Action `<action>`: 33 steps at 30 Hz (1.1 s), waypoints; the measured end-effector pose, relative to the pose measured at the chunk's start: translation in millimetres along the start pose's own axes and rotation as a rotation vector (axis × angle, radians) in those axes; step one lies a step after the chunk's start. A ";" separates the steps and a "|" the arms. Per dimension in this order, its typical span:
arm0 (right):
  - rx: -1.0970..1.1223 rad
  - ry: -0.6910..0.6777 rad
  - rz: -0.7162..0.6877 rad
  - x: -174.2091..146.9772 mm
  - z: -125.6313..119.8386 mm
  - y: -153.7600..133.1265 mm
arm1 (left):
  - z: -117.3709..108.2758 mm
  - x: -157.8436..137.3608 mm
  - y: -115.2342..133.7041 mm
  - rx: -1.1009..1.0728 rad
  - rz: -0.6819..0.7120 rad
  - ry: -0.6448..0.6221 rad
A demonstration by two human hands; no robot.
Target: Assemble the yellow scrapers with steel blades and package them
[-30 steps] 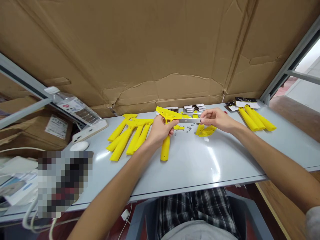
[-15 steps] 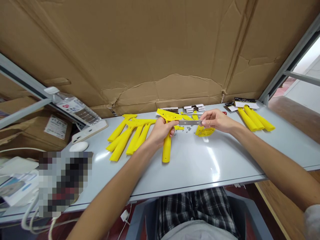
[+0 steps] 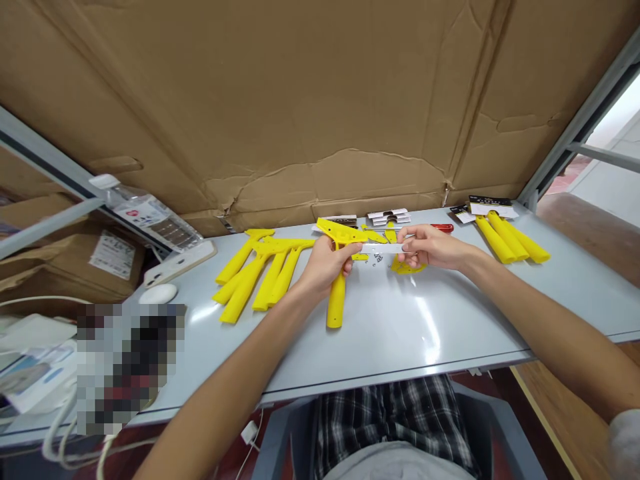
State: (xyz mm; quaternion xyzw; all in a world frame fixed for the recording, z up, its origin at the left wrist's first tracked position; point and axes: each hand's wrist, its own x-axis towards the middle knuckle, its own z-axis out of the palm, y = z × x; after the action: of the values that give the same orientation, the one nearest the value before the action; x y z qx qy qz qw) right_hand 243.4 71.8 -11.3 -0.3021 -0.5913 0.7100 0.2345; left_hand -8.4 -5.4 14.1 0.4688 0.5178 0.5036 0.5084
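Presently, the left hand point(image 3: 327, 263) is wrapped around a yellow handle point(image 3: 336, 307); the right hand point(image 3: 433, 247) pinches a metal strip's point(image 3: 383, 249) end.

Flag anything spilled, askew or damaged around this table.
Small metal pieces lie loose, scattered on the table, not in any container, so they look spilled. The cardboard behind is creased rather than flat. Nothing else stands out.
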 end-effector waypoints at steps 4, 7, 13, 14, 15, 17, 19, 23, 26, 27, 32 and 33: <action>0.019 0.079 -0.005 0.1 -1.7 -2.0 | 0.3 1.3 0.2 -0.076 -0.095 0.001; 0.058 0.160 -0.039 -2.9 -1.7 -8.0 | -0.2 2.7 0.9 -0.227 -0.177 0.019; 0.057 0.235 -0.196 0.9 5.4 -4.6 | 4.5 -0.9 -1.4 -0.331 -0.188 -0.051; 0.023 0.251 -0.223 3.1 6.6 -1.5 | 6.1 -1.8 -2.8 -0.320 -0.182 -0.081; -0.018 0.272 -0.243 5.2 7.6 1.6 | 7.8 -2.4 -4.3 -0.309 -0.179 -0.104; -0.102 0.325 -0.255 8.4 9.0 6.9 | 10.5 -2.8 -7.2 -0.297 -0.185 -0.118; -0.156 0.358 -0.244 9.4 9.9 9.6 | 11.9 -1.9 -9.4 -0.290 -0.185 -0.102; -0.221 0.312 -0.233 7.6 11.5 9.3 | 11.0 0.9 -12.0 -0.241 -0.131 -0.076; -0.253 0.302 -0.251 7.3 12.1 9.2 | 9.6 1.8 -12.7 -0.226 -0.101 -0.078; -0.252 0.307 -0.261 7.7 12.3 9.4 | 9.3 1.7 -12.8 -0.225 -0.096 -0.080; -0.185 0.330 -0.293 9.1 13.3 9.3 | 8.9 0.9 -12.7 -0.211 -0.070 -0.089; -0.154 0.326 -0.296 9.1 13.5 8.8 | 8.9 0.8 -12.6 -0.200 -0.066 -0.094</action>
State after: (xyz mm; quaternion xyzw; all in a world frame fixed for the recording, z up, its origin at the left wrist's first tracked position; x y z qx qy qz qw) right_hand 227.6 67.0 -19.6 -0.3397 -0.6358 0.5627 0.4045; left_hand 0.8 -4.9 1.7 0.4213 0.4559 0.5132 0.5927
